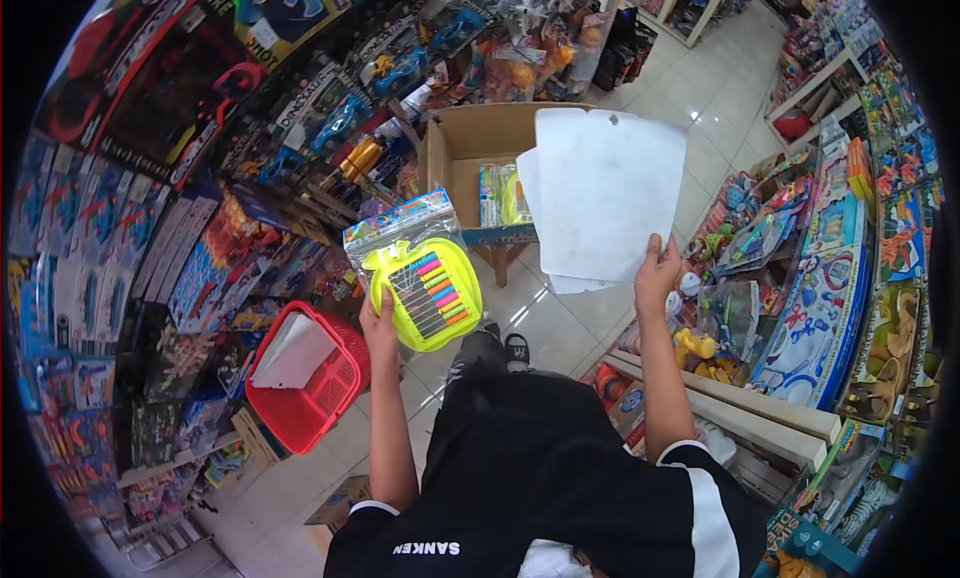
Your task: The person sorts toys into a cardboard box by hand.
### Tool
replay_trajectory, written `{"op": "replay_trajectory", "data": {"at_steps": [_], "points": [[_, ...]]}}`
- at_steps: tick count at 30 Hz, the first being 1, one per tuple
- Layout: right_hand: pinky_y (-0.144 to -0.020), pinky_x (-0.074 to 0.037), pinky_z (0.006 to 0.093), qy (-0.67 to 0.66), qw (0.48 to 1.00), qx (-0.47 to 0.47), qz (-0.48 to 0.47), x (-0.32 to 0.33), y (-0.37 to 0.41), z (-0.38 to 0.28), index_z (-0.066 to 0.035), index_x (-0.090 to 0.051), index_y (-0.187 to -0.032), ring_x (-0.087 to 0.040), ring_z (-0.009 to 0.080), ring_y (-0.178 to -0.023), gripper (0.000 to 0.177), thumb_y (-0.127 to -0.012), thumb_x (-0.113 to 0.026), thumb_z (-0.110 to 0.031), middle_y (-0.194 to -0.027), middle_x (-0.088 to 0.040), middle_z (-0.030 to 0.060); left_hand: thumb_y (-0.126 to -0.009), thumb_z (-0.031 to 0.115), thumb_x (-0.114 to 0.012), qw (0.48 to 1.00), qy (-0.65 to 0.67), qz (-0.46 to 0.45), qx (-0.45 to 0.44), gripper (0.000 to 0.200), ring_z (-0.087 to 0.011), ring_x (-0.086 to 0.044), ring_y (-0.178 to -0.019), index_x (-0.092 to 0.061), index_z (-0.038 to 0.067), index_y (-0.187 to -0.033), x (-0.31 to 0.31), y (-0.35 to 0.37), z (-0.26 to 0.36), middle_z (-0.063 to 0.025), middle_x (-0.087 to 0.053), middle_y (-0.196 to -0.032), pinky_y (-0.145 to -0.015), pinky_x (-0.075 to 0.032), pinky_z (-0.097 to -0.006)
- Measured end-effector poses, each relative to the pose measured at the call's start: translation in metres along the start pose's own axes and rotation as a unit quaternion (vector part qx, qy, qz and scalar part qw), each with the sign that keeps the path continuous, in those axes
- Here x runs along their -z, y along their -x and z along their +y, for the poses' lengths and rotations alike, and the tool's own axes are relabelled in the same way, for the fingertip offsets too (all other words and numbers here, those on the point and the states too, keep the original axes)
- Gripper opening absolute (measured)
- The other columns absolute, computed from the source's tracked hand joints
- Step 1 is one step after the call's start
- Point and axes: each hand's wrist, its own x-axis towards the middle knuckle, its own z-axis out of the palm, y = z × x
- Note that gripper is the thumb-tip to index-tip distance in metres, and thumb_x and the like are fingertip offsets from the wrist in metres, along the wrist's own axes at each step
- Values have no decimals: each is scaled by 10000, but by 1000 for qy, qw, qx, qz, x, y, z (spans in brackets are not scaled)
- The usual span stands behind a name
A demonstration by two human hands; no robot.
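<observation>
My left hand [378, 326] is closed on the lower left edge of a bagged toy abacus [432, 290]. The abacus has a neon yellow frame, a dark middle and rows of coloured beads; its clear bag carries a blue printed header. Between thumb and fingers, my right hand [657, 273] pinches the lower right corner of some white sheets [610, 193], which look like stiff card. They overlap the right side of an open cardboard box [480, 128]. Inside that box lie similar bagged toys [507, 196], partly covered by the sheets.
A red plastic basket [305, 378] with a white sheet inside stands on the floor at left. Shelves of packaged toys [110, 308] line the left side. More toys [740, 238] fill the low racks at right. A tiled aisle [690, 88] runs away behind the box.
</observation>
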Motion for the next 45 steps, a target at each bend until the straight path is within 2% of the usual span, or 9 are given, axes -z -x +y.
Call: {"op": "replay_trajectory", "data": {"at_steps": [6, 9, 12, 18, 24, 27, 32, 37, 45], "points": [[-754, -481, 346, 170, 975, 132, -59, -49, -65, -40, 78, -620, -1050, -650, 291, -782, 188, -937, -555, -58, -834, -659, 231, -992, 317, -577, 999, 20, -15, -19, 370, -96, -597, -909, -590, 19, -1210, -12, -79, 5, -33, -659, -1046, -811, -478, -265], [-745, -446, 403, 304, 906, 277, -95, -83, -104, -59, 34, -639, -1027, -616, 358, -731, 179, -906, -599, -93, -819, -659, 209, -991, 325, -577, 999, 34, -6, -24, 372, -97, -597, -910, -595, 26, -1212, -24, -118, 18, -35, -659, -1050, -822, -475, -271], [-734, -407, 435, 289, 888, 300, -193, -123, -141, -48, -12, -652, -1014, -579, 390, -759, 181, -879, -625, -130, -842, -655, 195, -993, 318, -575, 999, 31, -18, -18, 366, -88, -588, -933, -591, 29, -1216, -25, -161, 19, -30, -654, -1067, -833, -463, -271], [-802, -425, 479, 322, 839, 239, -368, -194, -181, 23, -34, -658, -985, -601, 412, -865, 164, -890, -613, -161, -897, -648, 227, -1003, 280, -565, 1000, 18, -24, -9, 300, -64, -558, -892, -611, 27, -1158, -30, -220, 11, -6, -641, -1029, -791, -443, -248], [-834, -460, 513, 335, 840, 113, -411, -212, -192, 92, -11, -645, -1017, -591, 438, -958, 244, -914, -596, -227, -944, -650, 243, -1002, 261, -570, 998, 40, -54, 18, 257, -49, -527, -843, -619, 36, -1117, -42, -233, 23, 32, -605, -939, -753, -424, -230], [-844, -474, 497, 336, 850, 142, -380, -214, -187, 113, -12, -648, -1073, -596, 446, -959, 287, -919, -593, -248, -978, -652, 247, -1003, 272, -567, 999, 5, -47, 17, 256, -50, -539, -848, -621, 42, -1104, -42, -243, 11, 24, -623, -956, -754, -430, -229], [-916, -470, 456, 366, 848, 70, -377, -196, -195, 114, 11, -643, -1151, -599, 419, -1051, 353, -920, -604, -252, -1100, -655, 237, -999, 295, -571, 997, 14, -53, 56, 278, -63, -573, -828, -616, 51, -1124, -59, -242, 24, 1, -644, -963, -732, -461, -239], [-950, -467, 385, 252, 923, -18, -291, -166, -193, 83, 57, -620, -1180, -620, 376, -1091, 383, -928, -611, -232, -1145, -646, 257, -993, 307, -579, 997, 14, -57, 51, 299, -70, -580, -838, -612, 44, -1131, -69, -255, 17, -5, -649, -974, -737, -470, -244], [-838, -502, 441, 353, 877, 62, -320, -152, -202, 36, 25, -669, -1072, -644, 402, -944, 272, -913, -613, -188, -990, -689, 216, -992, 296, -584, 995, 34, -83, 43, 300, -65, -577, -845, -615, 36, -1138, -89, -266, 18, -9, -652, -976, -750, -471, -250]]}}
